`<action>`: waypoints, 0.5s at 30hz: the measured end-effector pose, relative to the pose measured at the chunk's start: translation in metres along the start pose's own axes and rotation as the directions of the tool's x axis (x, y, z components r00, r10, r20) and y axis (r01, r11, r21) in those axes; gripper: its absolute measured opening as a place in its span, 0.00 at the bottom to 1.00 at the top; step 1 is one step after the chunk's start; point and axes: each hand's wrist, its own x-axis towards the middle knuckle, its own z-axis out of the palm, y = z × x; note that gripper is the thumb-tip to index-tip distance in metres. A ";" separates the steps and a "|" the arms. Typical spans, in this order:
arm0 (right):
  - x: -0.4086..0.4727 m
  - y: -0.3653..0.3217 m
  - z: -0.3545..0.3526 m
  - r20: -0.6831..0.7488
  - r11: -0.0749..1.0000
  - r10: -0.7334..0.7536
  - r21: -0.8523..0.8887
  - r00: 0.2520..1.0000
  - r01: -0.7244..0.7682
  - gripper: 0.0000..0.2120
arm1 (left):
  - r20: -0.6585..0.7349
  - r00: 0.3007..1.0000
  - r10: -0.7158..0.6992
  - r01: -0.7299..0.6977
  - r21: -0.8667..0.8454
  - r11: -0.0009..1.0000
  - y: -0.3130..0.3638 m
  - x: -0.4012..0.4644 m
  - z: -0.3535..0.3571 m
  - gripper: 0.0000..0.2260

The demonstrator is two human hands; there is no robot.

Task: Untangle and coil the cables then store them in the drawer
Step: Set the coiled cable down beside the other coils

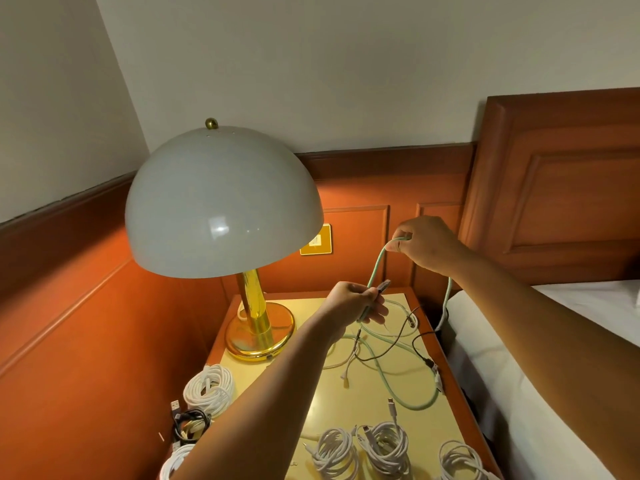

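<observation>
The left hand (pixel 356 303) has its grip closed on the mint-green cable (pixel 375 268) close to its plug end, the connector poking out past the knuckles; the right hand (pixel 426 244), raised higher and nearer the headboard (pixel 554 188), pinches the same cable further along, so a span rises between the two hands and a longer loop falls from the right hand down the gap beside the bed (pixel 519 358). The rest of the green cable trails across the worktop (pixel 332 403), crossing a thin dark cable (pixel 401 332) and a loose white cable (pixel 349 362); these three look tangled together and uncoiled.

By the look of it the task is well past halfway: three white coils (pixel 386 445) sit in a row at the near edge, and further coils, white and black (pixel 207 389), lie lower at the left, possibly in the open drawer; that cannot be told for sure. Left to do, seemingly: freeing and coiling the green cable, then the dark and white ones, then storing everything.

The drawer itself is not plainly seen; the left forearm covers part of the left-hand coils, and the bottom edge cuts off the nearest ones. A lamp (pixel 221 202) stands at the worktop's back-left corner.
</observation>
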 end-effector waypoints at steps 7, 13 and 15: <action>-0.039 -0.018 0.006 0.044 0.998 -0.022 0.054 0.999 0.020 0.07 | -0.158 0.986 -0.055 0.021 -0.208 0.978 -0.011 0.013 0.000 0.13; -0.083 -0.011 0.053 0.157 0.895 0.080 0.424 0.984 -0.140 0.12 | -0.103 0.987 -0.126 0.036 -0.618 0.785 -0.007 0.018 -0.008 0.12; -0.095 -0.004 0.073 0.222 0.811 0.150 0.530 0.963 -0.249 0.12 | -0.112 0.987 -0.117 0.010 -0.676 0.736 -0.005 0.018 -0.008 0.12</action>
